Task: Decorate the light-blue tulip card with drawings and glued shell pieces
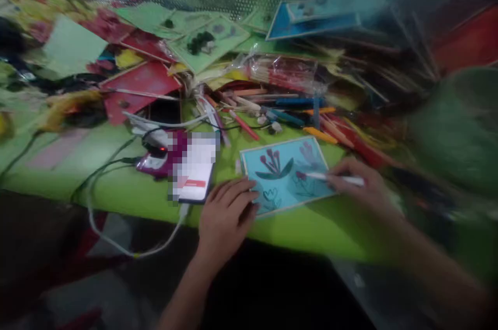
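Observation:
A blue card with a pale border lies on the green tabletop, bearing drawn flowers in purple and dark green. My right hand grips a slim white marker, its tip at a small purple flower on the card's right half. Only outlines show for the flower at the card's lower left. Against the left edge of the card rests my left hand, palm down, fingers extended and slightly bent; it holds nothing I can see. The picture is somewhat blurred.
A phone with a white cable lies left of my left hand, beside a purple device. Behind are scattered markers, a red card and green cards. A round green object stands at right.

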`<state>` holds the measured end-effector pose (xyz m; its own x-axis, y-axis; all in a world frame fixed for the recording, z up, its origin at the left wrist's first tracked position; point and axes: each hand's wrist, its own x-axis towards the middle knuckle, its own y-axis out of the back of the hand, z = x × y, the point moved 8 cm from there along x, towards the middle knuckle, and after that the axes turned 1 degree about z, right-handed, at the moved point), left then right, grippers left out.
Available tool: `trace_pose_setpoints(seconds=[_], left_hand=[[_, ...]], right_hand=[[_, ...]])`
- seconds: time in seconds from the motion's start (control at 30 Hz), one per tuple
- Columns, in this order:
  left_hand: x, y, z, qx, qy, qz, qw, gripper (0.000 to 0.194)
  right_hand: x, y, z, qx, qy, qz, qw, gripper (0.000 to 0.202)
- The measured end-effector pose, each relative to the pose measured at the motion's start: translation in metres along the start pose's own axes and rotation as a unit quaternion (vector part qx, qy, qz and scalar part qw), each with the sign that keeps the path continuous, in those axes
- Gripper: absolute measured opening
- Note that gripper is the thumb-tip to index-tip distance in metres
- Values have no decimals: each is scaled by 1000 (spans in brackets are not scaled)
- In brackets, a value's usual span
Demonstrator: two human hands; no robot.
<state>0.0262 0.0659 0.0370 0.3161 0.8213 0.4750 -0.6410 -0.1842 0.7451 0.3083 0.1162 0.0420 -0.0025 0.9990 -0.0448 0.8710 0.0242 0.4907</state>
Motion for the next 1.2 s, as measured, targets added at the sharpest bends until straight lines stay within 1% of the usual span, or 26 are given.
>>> trace_pose_setpoints(seconds=[0.13, 0.27, 0.43, 0.77, 0.97, 1.07, 1.2], left_hand=[[1, 0, 1, -1, -4, 2, 1000, 13], [0, 0, 1, -2, -10, 9, 1000, 13], [0, 0, 1, 0, -11, 10, 1000, 13], [0, 0, 1, 0, -5, 8, 1000, 13], [1, 0, 2, 3, -1, 8, 1000, 12], [1, 1, 3, 1, 0, 11, 1000, 12], [1, 2, 3, 0, 1, 12, 1000, 12]], right_hand=[[0, 1, 8, 3, -11, -11, 1000, 20], [1, 2, 9, 1, -5, -15, 1000, 19], [0, 2, 9, -11, -22, -26, 999, 22], [-2, 2, 10, -12, -20, -13, 1000, 23], [-4, -9, 6, -7, -18, -60, 998, 26], [-3, -12, 4, -11, -14, -71, 997, 28], [-1, -14, 8, -19, -18, -77, 997, 30]])
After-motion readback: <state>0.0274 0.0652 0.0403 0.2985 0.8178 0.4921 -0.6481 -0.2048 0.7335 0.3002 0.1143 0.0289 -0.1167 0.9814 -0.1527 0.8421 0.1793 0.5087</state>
